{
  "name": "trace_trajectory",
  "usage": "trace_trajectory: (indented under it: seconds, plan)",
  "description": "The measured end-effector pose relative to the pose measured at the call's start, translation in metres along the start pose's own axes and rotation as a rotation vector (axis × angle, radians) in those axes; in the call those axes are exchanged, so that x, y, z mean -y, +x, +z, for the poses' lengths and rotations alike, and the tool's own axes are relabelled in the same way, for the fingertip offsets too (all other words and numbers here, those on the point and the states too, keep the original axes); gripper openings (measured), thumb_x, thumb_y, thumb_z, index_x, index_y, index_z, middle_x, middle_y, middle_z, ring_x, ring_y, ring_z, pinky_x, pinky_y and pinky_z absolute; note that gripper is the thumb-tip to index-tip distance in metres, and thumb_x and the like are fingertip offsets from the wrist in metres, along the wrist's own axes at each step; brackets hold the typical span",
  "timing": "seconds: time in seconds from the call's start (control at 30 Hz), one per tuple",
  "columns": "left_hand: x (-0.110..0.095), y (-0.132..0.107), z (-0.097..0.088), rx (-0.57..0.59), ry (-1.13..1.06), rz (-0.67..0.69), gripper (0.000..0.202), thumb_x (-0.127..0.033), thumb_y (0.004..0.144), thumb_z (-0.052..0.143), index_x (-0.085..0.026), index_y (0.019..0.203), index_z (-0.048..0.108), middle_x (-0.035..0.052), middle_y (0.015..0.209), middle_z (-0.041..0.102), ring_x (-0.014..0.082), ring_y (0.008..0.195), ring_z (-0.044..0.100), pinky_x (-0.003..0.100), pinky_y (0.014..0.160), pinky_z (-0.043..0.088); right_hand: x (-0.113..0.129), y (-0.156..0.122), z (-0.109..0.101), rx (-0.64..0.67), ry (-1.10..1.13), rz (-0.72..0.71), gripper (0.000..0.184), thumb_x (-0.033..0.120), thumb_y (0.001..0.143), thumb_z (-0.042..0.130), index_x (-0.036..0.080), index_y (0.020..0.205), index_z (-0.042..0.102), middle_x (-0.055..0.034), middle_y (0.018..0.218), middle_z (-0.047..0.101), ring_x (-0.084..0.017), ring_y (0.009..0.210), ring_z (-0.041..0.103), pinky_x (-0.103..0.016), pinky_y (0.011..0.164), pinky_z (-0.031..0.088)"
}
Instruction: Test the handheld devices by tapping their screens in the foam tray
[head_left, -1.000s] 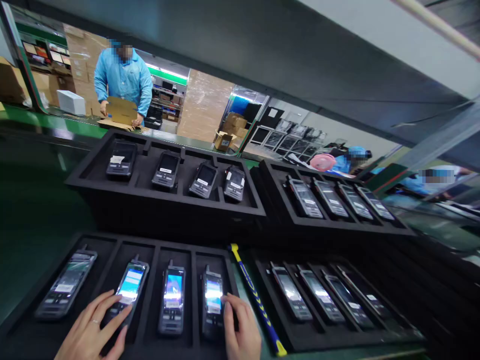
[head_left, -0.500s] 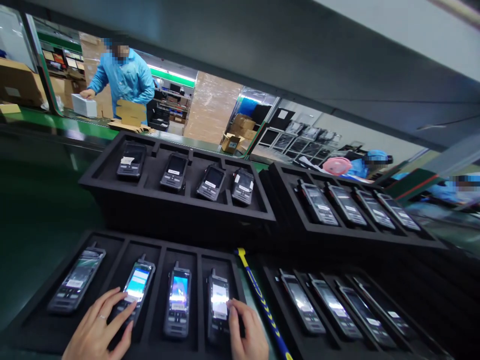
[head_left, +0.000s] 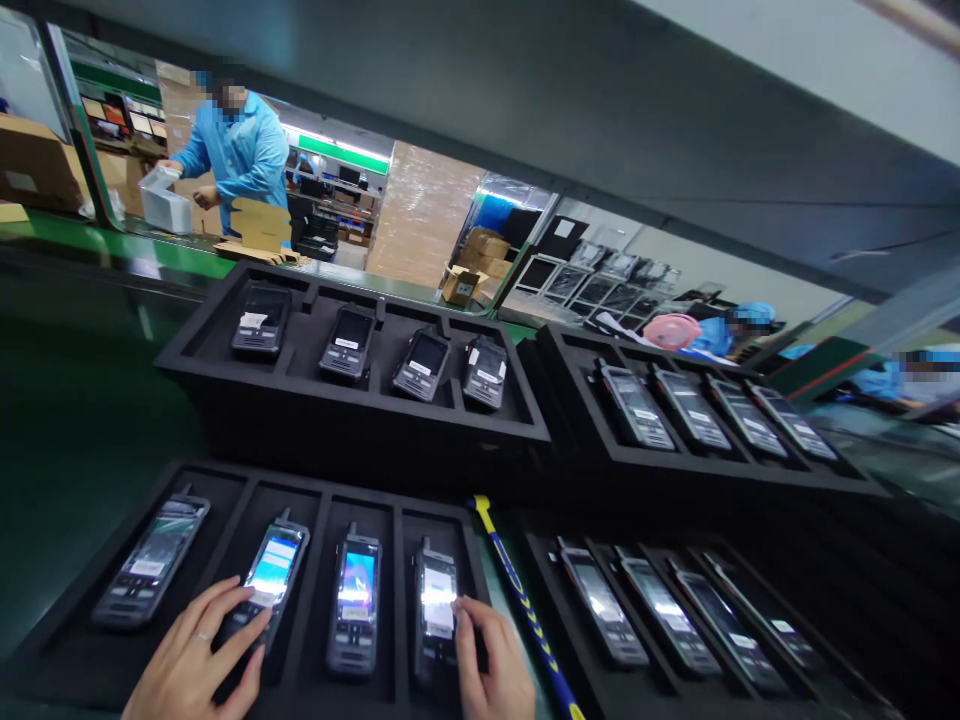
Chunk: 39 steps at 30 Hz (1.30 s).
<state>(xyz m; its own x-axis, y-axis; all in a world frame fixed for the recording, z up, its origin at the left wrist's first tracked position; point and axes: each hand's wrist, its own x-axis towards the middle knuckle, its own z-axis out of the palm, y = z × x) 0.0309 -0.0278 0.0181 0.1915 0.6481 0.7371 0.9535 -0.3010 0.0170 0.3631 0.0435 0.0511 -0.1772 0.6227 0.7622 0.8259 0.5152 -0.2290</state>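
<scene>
Here I see my left hand (head_left: pixel 199 665) lying flat with fingers spread, fingertips on the lower keys of the second phone (head_left: pixel 271 580) in the near tray (head_left: pixel 67 640); nothing is clasped in it. My right hand (head_left: pixel 491 665) has its forefinger pressed on the lit screen of the fourth phone (head_left: pixel 437 610), the other fingers curled loosely, gripping nothing. Both phones lie in their own slots, walled by foam ribs, so sideways room is tight (the third phone (head_left: pixel 355 600) sits between them). Just right of the tray edge runs a blue-and-yellow stick (head_left: pixel 517 590), then a second near tray (head_left: pixel 555 660). Beyond, two raised trays (head_left: pixel 352 425) block the far side; open green counter (head_left: pixel 67 420) lies to the left.

Since half a second ago, my hands have barely shifted; the person in blue (head_left: pixel 236 150) behind now has both hands at the white box (head_left: pixel 166 205).
</scene>
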Motion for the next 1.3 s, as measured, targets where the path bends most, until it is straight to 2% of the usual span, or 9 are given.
trace_trajectory:
  seconds: [0.2,0.4,0.6,0.77,0.87,1.0,1.17,1.3]
  plan:
    - [0.001,0.001,-0.001,-0.011,0.006,0.008,0.027,-0.03,0.081,0.061,-0.029,0.107,0.067,0.0086,0.113,0.065,0.026,0.107,0.063,0.039,0.078,0.063,-0.002,-0.001,0.001,0.012,0.0,0.007,0.011,0.018,0.092,0.049,0.018,0.1,0.056,-0.0024,0.093,0.062,-0.01,0.087,0.062,-0.019,0.08,0.048]
    - [0.0,0.002,-0.001,0.002,0.011,-0.005,0.027,-0.037,0.08,0.061,-0.03,0.106,0.067,0.0086,0.115,0.065,0.0273,0.108,0.062,0.041,0.077,0.064,-0.004,-0.003,0.001,0.014,0.013,0.026,0.013,0.019,0.092,0.049,0.019,0.103,0.056,-0.0018,0.095,0.062,-0.011,0.088,0.062,-0.02,0.08,0.049]
    - [0.002,-0.003,0.002,0.012,0.034,-0.002,0.028,-0.038,0.079,0.065,-0.03,0.106,0.067,0.0075,0.115,0.065,0.0269,0.11,0.061,0.039,0.08,0.062,-0.002,-0.002,0.001,-0.008,0.015,-0.008,0.012,0.017,0.091,0.05,0.018,0.1,0.057,-0.0025,0.093,0.063,-0.011,0.087,0.063,-0.02,0.079,0.05]
    - [0.003,-0.001,0.001,0.034,0.026,0.006,0.032,-0.046,0.076,0.068,-0.032,0.105,0.067,0.0074,0.116,0.064,0.0278,0.112,0.06,0.039,0.08,0.063,-0.005,-0.001,0.001,-0.011,-0.008,-0.016,0.011,0.016,0.091,0.05,0.017,0.1,0.056,-0.0032,0.093,0.062,-0.011,0.087,0.063,-0.019,0.079,0.05]
    - [0.003,0.001,0.0,0.036,0.007,-0.009,0.029,-0.043,0.078,0.067,-0.03,0.104,0.067,0.0084,0.118,0.063,0.028,0.113,0.06,0.04,0.08,0.062,-0.003,0.0,0.001,-0.023,0.0,-0.064,0.013,0.015,0.09,0.052,0.016,0.102,0.056,-0.0049,0.095,0.062,-0.012,0.089,0.062,-0.021,0.08,0.051]
    - [0.002,-0.001,0.001,0.048,-0.008,-0.033,0.027,-0.042,0.079,0.066,-0.03,0.103,0.066,0.0086,0.119,0.061,0.0284,0.114,0.058,0.042,0.081,0.062,0.013,-0.004,0.007,-0.01,0.082,-0.123,0.02,0.012,0.087,0.052,0.018,0.106,0.057,-0.0061,0.1,0.06,-0.013,0.095,0.06,-0.023,0.082,0.051]
    - [0.0,-0.003,0.001,-0.005,-0.02,-0.039,0.028,-0.04,0.078,0.068,-0.027,0.103,0.065,0.0087,0.117,0.063,0.0282,0.114,0.058,0.041,0.082,0.061,0.05,-0.016,0.03,-0.061,0.307,0.012,0.021,0.013,0.089,0.049,0.021,0.105,0.06,-0.0051,0.101,0.059,-0.014,0.097,0.057,-0.029,0.084,0.047]
    - [-0.002,-0.001,0.0,-0.016,-0.013,-0.067,0.025,-0.04,0.078,0.068,-0.024,0.097,0.065,0.0086,0.112,0.066,0.0284,0.111,0.06,0.043,0.081,0.06,0.067,-0.022,0.044,-0.012,0.307,0.036,0.023,0.015,0.09,0.048,0.023,0.108,0.059,-0.0052,0.106,0.058,-0.015,0.1,0.057,-0.03,0.088,0.046]
